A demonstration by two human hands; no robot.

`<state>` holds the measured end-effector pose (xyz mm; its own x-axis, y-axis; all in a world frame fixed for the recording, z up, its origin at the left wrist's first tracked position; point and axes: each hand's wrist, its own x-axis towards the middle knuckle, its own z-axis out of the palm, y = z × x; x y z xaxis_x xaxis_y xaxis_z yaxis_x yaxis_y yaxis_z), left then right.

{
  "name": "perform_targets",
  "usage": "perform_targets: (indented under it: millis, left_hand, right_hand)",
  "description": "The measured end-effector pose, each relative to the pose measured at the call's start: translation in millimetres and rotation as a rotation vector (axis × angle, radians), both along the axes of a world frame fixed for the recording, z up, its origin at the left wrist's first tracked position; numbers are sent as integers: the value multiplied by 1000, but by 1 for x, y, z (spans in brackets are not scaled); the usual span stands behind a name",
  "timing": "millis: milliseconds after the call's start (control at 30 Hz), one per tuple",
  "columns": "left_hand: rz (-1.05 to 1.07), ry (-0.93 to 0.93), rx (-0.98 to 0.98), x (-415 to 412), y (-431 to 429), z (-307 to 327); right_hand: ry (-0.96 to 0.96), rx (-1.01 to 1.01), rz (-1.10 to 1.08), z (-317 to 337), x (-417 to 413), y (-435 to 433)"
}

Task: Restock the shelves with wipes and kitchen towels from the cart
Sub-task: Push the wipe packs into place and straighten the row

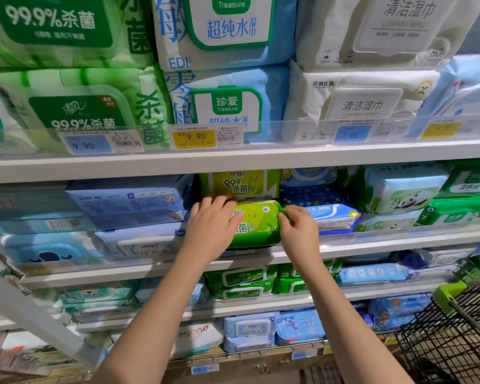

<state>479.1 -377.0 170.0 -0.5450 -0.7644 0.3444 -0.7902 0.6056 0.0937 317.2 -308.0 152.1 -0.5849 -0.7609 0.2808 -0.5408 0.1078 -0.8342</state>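
Observation:
A lime-green pack of wipes [257, 223] lies at the front of the second shelf [372, 242], below another pack of the same kind [243, 184]. My left hand [212, 225] holds the pack's left end, fingers curled over its top and thumb on its face. At the right end, the fingers of my right hand [298, 231] pinch the pack's crimped edge. The black wire cart [455, 336] with a green handle corner stands at the lower right; what it holds is hidden.
Blue, white and green wipes packs fill the shelves all around, with price tags [193, 138] on the clear rail of the upper shelf. A blue pack [333, 217] lies right beside the green one. Lower shelves hold more green and blue packs.

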Motion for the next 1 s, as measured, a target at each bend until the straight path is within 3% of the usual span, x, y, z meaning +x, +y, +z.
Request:
perform_targets:
  millis: [367,633,1000]
  left_hand:
    - [73,-29,18,-3,-4,-1]
    - [117,-106,78,-1,-8,-1]
    - [161,-80,111,-10,-10,6]
  right_hand:
    - [11,-5,-9,-6,1,-1]
    - [121,229,59,19,-8,-29]
    - [207,88,61,-9,-5,-1]
